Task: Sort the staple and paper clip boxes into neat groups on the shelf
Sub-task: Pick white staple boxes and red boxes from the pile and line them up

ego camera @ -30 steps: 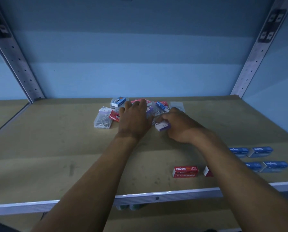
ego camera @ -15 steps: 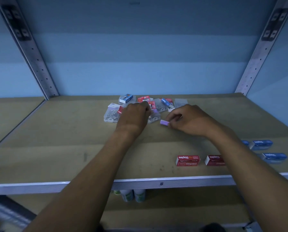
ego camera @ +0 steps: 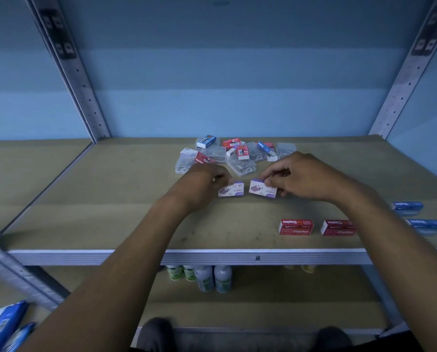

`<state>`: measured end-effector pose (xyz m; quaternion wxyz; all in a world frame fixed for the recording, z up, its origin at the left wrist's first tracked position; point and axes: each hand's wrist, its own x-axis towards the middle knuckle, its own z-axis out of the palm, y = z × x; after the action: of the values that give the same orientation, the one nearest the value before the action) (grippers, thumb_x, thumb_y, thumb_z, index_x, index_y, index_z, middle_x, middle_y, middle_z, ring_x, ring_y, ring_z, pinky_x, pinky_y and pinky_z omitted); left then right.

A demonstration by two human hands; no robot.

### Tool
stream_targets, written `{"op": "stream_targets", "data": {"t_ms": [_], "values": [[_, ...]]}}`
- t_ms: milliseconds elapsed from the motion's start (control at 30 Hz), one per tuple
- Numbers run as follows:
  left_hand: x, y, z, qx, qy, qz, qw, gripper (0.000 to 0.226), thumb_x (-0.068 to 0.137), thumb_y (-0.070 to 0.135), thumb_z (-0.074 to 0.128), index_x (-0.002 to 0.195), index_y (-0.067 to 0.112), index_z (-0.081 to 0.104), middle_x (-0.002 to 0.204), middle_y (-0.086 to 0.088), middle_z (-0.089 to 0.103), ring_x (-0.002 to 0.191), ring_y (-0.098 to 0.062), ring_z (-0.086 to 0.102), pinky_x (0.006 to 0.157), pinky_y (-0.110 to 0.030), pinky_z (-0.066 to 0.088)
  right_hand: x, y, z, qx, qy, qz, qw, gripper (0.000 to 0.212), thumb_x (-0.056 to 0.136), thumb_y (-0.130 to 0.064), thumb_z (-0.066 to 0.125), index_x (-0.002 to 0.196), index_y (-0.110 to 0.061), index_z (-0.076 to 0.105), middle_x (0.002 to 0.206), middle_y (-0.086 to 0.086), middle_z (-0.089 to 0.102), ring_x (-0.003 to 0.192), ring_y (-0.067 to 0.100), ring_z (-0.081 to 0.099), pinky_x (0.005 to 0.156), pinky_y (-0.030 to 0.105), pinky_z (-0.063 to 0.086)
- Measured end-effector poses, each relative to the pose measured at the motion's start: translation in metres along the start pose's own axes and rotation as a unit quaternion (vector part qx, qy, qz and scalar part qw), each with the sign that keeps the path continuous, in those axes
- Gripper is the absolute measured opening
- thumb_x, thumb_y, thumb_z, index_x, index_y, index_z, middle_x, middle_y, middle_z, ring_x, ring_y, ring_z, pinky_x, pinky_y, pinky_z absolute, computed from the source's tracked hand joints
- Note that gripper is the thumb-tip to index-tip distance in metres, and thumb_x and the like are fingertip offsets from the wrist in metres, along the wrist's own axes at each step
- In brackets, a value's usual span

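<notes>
Left hand [ego camera: 201,187] grips 1 purple staple box [ego camera: 231,189], right hand [ego camera: 304,177] another [ego camera: 262,190] (side by side) — both on the shelf [ego camera: 110,199].

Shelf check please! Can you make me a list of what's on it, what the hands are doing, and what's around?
Surface: brown shelf board, scuffed.
Job's things: two purple staple boxes side by side; two red staple boxes in front right; two blue staple boxes at far right.
Clutter: unsorted pile of clear paper clip boxes and red and blue boxes at the back.
Grippers: left hand and right hand each pinch a purple box.
Cables: nothing seen.
Surroundings: bottles on the shelf below; blue wall.
</notes>
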<state>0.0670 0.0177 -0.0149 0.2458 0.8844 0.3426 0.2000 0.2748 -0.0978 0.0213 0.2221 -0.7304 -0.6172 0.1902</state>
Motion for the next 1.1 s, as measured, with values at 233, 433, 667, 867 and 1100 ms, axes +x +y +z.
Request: {"op": "stream_targets", "data": {"t_ms": [233,433,667,867,1100], "values": [[-0.011,-0.010,-0.004,0.017,-0.043,0.029,0.998,0.015,0.097,0.029,0.058,0.088,0.028,0.070,0.094,0.009,0.069,0.082,-0.008,0.056,0.072,-0.020,0.041,-0.002,-0.003,0.005,-0.030,-0.052,0.011,0.998,0.017,0.092,-0.022,0.071,0.103,-0.032,0.078,0.083,-0.012,0.075,0.069,0.007,0.072,0.066,0.014,0.051],[-0.014,-0.013,-0.006,0.022,-0.049,0.033,0.998,0.023,0.100,0.030,0.051,0.102,0.024,0.073,0.104,0.010,0.069,0.092,-0.008,0.058,0.080,-0.022,0.043,0.000,-0.003,0.003,-0.028,-0.060,0.020,0.998,0.017,0.094,-0.025,0.066,0.100,-0.036,0.077,0.086,-0.015,0.075,0.070,0.007,0.073,0.070,0.019,0.054],[-0.019,-0.011,-0.021,0.016,-0.035,-0.006,0.999,0.028,0.096,0.022,0.048,0.116,0.028,0.068,0.109,0.016,0.065,0.097,-0.007,0.059,0.082,-0.016,0.044,0.000,0.004,-0.007,0.009,-0.053,0.039,0.998,0.024,0.094,-0.016,0.060,0.101,-0.032,0.076,0.092,-0.013,0.076,0.089,0.018,0.074,0.084,0.034,0.060],[-0.021,-0.012,-0.021,0.036,-0.062,0.005,0.997,0.038,0.086,0.018,0.062,0.123,0.027,0.062,0.118,0.013,0.062,0.091,0.005,0.053,0.069,0.002,0.034,-0.003,0.002,-0.005,-0.028,-0.123,0.034,0.991,0.040,0.084,-0.003,0.070,0.109,-0.033,0.071,0.101,-0.015,0.075,0.077,-0.007,0.066,0.069,0.015,0.046],[-0.015,-0.005,-0.006,0.102,-0.060,0.060,0.991,0.039,0.083,0.039,0.073,0.120,0.026,0.066,0.114,0.007,0.060,0.095,-0.007,0.047,0.075,-0.016,0.036,0.002,0.001,0.005,-0.023,-0.063,0.022,0.998,0.023,0.078,-0.019,0.083,0.094,-0.034,0.075,0.091,-0.012,0.074,0.064,-0.011,0.061,0.058,0.008,0.041]]}}
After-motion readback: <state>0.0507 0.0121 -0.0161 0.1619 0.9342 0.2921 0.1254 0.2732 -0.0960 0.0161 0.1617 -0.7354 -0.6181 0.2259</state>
